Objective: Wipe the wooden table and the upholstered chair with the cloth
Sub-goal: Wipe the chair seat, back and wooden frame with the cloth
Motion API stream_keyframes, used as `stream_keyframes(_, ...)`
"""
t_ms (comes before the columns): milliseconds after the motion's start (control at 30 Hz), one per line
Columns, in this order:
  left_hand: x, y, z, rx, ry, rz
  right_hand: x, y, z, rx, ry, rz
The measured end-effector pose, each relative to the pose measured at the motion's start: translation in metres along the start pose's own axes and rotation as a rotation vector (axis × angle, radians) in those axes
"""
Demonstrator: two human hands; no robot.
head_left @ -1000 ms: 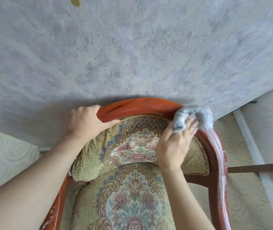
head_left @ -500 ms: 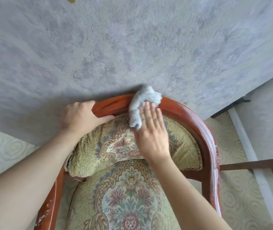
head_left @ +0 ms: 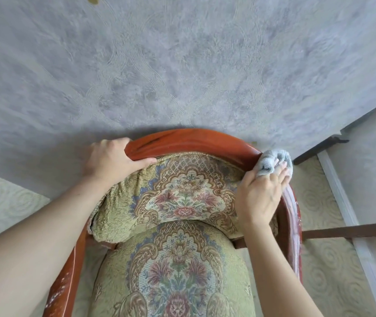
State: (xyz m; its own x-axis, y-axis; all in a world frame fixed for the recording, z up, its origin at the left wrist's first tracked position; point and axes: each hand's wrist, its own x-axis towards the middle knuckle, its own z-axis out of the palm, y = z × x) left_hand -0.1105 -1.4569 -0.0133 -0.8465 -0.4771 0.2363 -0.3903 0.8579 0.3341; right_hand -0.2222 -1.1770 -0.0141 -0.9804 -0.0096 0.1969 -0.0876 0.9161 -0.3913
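the upholstered chair [head_left: 177,202] fills the lower middle of the head view, its curved red-brown wooden back rail [head_left: 189,139] arching between the two hands and its floral tapestry back cushion [head_left: 171,197] lying just below both of them. it looks heavy and rigid in the frame, soft and yielding in the padding, so it should be steadied by the rail, not the fabric. the left hand [head_left: 111,160] does just that: fingers wrapped over the left end of the rail, thumb laid along the cushion's top edge, closed on the wood. the right hand [head_left: 260,193] lies on the rail's right bend, fingers together and lightly curled, pressing the cloth [head_left: 274,161] against the wood. the cloth is a small grey bunched rag, sitting under and just beyond the right fingertips [head_left: 282,169]; it looks light, limp and a little fluffy, likely to slide easily on the polished rail and bunch up unless held flat under the palm. the wooden table cannot be made out with certainty.
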Motion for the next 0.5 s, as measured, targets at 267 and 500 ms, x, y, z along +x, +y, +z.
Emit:
stream_keyframes(267,0.000,-0.001,0.005,0.006,-0.024,-0.050,-0.014,-0.092,0.020,0.151,-0.015,-0.425)
stream_keyframes(500,-0.002,0.001,0.002,0.006,-0.009,-0.090,-0.055,-0.136,0.038,0.178,-0.226,-0.947)
